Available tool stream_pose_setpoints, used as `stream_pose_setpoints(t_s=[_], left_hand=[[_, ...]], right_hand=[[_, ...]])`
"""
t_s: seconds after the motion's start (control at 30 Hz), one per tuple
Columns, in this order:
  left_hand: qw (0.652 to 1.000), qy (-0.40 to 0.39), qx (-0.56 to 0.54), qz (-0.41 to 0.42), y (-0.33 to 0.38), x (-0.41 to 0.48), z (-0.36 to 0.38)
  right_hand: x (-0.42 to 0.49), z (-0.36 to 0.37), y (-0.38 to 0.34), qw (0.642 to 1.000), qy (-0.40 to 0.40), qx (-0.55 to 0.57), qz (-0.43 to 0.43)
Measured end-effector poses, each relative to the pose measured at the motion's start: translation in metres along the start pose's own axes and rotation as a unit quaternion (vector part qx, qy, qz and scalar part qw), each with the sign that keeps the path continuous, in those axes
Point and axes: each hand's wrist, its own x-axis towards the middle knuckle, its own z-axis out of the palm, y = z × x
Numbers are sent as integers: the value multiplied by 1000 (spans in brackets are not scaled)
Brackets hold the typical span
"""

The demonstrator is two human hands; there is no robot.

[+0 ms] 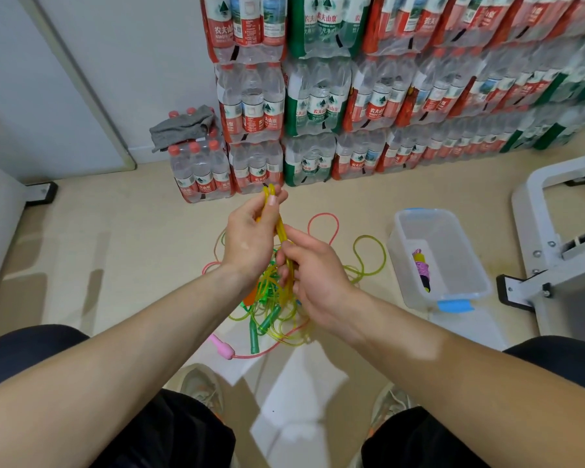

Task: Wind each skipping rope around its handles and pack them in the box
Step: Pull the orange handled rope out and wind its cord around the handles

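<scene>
Holding yel. handles (279,228) left of box (393,231)

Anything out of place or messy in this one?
The ropes on the floor lie in one tangled heap, green, pink and yellow loops crossing, while the left hand and right hand grip the yellow handles. A grey cloth is slung over a pack of water bottles. Nothing looks spilled or broken.

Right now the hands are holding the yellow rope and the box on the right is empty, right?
Not empty. The head view shows a wound purple rope already lying inside the box. The left hand and right hand do hold the yellow rope.
</scene>
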Motion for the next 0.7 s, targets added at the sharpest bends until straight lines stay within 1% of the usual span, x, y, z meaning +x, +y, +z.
stream_pose_setpoints(t_s=[0.07,0.13,0.2,0.27,0.33,0.4,0.5,0.57,0.6,0.63,0.67,0.7], left_hand=[[999,-25,-23,-26,2,2,1],[997,-61,0,-38,2,7,-4],[994,-96,34,-29,5,12,-8],[992,-114,54,0,2,14,-12],[994,-96,49,20,-2,12,-12],[997,-67,21,20,-8,9,-11],[999,-26,-21,7,-11,9,-7],[998,-11,-63,-21,-9,10,-4],[995,-9,-87,-41,-7,11,-3],[992,-7,-106,-64,-5,12,-3],[989,-3,-120,-91,-1,13,-3],[983,2,-137,-120,2,13,-3]], right_hand=[[1,-5,-6,1000,5,20,0],[2,-10,-12,1000,7,22,5],[1,-13,-18,1000,3,4,9],[0,-13,-25,1000,2,1,13],[-2,-10,-28,1000,-7,19,3],[-5,-5,-24,999,-21,16,-24],[-7,-2,-10,998,-7,-34,-61],[-5,-3,0,993,4,-83,-83],[-4,-5,6,983,9,-148,-108],[-3,-7,10,961,11,-238,-140],[-2,-8,14,927,8,-334,-170],[-1,-8,17,882,4,-429,-196]])
